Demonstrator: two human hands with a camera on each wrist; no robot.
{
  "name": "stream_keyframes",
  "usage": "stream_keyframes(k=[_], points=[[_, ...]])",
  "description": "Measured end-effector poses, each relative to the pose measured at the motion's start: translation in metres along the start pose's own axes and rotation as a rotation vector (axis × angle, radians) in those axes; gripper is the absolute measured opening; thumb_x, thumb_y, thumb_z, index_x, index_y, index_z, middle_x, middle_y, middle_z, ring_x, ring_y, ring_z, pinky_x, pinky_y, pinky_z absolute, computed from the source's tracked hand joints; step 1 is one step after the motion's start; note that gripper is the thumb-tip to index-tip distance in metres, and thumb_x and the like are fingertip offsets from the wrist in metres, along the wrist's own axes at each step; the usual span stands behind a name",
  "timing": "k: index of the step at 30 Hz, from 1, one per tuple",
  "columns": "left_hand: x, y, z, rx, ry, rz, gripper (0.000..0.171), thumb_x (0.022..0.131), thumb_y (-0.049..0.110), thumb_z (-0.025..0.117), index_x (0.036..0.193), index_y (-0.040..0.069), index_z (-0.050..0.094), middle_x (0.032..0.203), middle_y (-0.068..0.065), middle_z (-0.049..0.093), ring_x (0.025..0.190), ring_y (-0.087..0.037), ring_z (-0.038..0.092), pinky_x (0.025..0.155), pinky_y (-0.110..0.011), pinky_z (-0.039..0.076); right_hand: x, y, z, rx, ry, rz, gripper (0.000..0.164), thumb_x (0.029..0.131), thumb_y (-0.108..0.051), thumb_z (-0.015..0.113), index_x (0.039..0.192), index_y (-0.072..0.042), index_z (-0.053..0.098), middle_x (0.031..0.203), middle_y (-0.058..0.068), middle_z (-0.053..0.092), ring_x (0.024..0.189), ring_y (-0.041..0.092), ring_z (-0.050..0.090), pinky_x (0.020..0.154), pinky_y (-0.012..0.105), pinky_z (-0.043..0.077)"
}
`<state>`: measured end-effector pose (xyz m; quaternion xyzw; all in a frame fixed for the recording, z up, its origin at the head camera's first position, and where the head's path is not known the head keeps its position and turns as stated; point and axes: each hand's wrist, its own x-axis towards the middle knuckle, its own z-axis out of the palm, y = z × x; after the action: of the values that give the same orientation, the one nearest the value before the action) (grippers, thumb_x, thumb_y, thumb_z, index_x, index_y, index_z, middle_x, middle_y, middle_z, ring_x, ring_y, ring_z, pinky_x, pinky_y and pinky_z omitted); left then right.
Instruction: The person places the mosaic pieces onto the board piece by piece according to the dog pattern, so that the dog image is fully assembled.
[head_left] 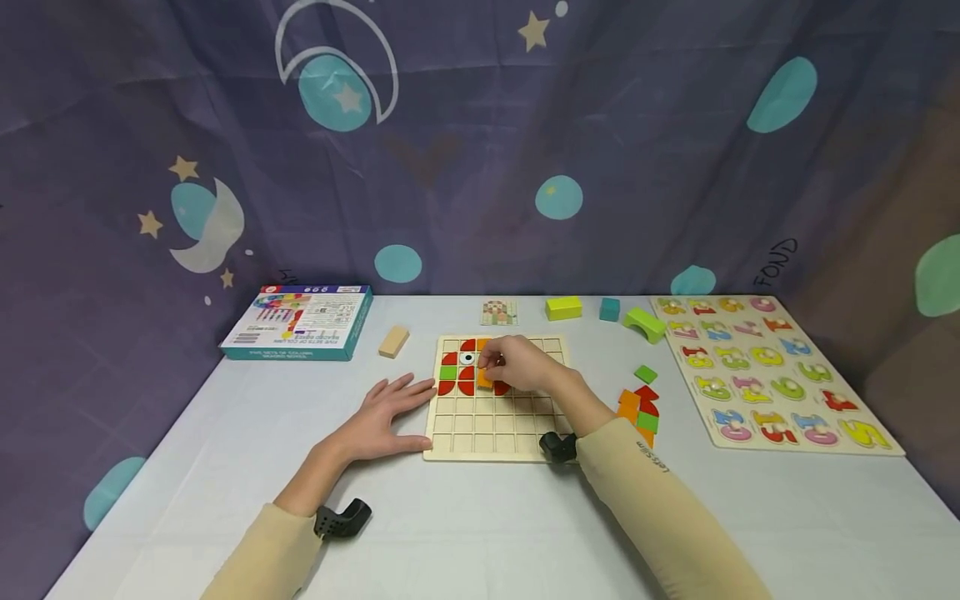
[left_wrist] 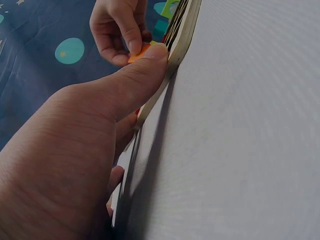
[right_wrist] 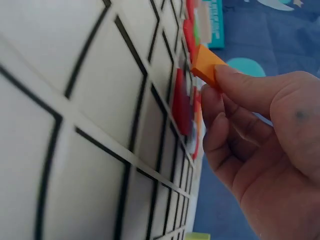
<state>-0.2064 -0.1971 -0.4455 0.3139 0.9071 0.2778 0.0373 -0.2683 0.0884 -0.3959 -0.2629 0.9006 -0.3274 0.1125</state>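
My right hand [head_left: 517,364] pinches an orange square tile [right_wrist: 204,65] between thumb and fingertips, close over the wooden grid board [head_left: 465,425]. Red quarter-round pieces [head_left: 447,387], a green square [head_left: 447,372] and an eye tile [head_left: 467,358] sit in cells of its upper left part. At the board's left edge my left hand [head_left: 382,421] lies with fingers spread, the fingertips and thumb touching the rim. In the left wrist view the left thumb [left_wrist: 135,75] runs along the board's side. Part of the board's upper middle is hidden behind my right hand.
Loose orange, red and green tiles [head_left: 630,404] lie right of the board, partly behind the right forearm. A number puzzle [head_left: 787,367] stretches along the right. Behind are a pattern card [head_left: 499,312] and coloured blocks [head_left: 563,308]; a wooden block [head_left: 393,342] and a box [head_left: 300,325] lie left.
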Motion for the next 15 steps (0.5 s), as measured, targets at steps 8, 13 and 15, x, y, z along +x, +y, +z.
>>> stream_keyframes(k=[8,13,15], points=[[-0.0003,0.0003,0.0006,0.001,0.001,-0.005,0.082,0.084,0.049,0.079,0.151,0.011,0.05,0.158,-0.002,0.041,0.151,-0.035,0.019,0.118,-0.06,0.005,0.0025,-0.0002,0.0068,-0.072,-0.005,-0.016,0.006,0.095,-0.002,0.069,0.099,-0.006,0.068,0.087,0.0,0.063,0.08,0.016,0.057,0.077,0.033,0.051],[-0.0001,-0.0007,0.0004,-0.002,0.007,0.004,0.081,0.084,0.048,0.079,0.15,0.01,0.05,0.158,-0.002,0.041,0.151,-0.036,0.02,0.118,-0.06,0.005,0.0028,-0.001,0.0065,-0.087,-0.016,-0.002,0.006,0.096,-0.003,0.069,0.1,-0.006,0.068,0.087,0.0,0.063,0.08,0.015,0.059,0.079,0.032,0.051],[0.0,-0.0012,0.0006,-0.002,0.004,0.008,0.082,0.084,0.048,0.079,0.15,0.01,0.05,0.158,-0.003,0.041,0.15,-0.036,0.02,0.118,-0.061,0.005,0.0028,-0.0009,0.0061,-0.094,-0.017,-0.001,0.006,0.096,-0.003,0.068,0.1,-0.007,0.069,0.087,0.0,0.064,0.08,0.015,0.059,0.079,0.032,0.052]])
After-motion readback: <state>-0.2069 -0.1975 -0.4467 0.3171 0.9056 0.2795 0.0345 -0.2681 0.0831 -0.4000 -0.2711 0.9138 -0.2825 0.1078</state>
